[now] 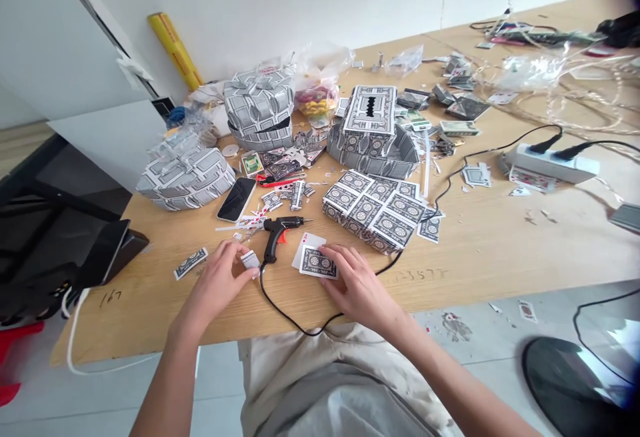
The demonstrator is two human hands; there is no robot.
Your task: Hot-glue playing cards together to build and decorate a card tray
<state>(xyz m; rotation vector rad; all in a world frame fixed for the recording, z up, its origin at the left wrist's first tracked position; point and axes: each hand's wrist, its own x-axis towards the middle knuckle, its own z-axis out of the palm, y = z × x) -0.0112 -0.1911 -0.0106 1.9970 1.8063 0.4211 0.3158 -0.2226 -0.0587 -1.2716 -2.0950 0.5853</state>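
My left hand [220, 280] is closed in a pinch on a small folded playing card piece [250, 260] at the table's front edge. My right hand [353, 280] lies with fingers spread on a patterned playing card [318, 262], which rests over a face-up card [306, 243]. Between the hands stands a black hot glue gun [277, 231] with its black cord [290, 313] running off the table edge. Just beyond it sits a flat box made of cards [377, 210].
A phone [237, 199] lies behind the glue gun. Card-covered boxes [373, 127], rounded card shapes [186, 177] and loose cards crowd the middle of the wooden table [500, 250]. A white power strip [550, 162] sits at right. One loose card [190, 263] lies at front left.
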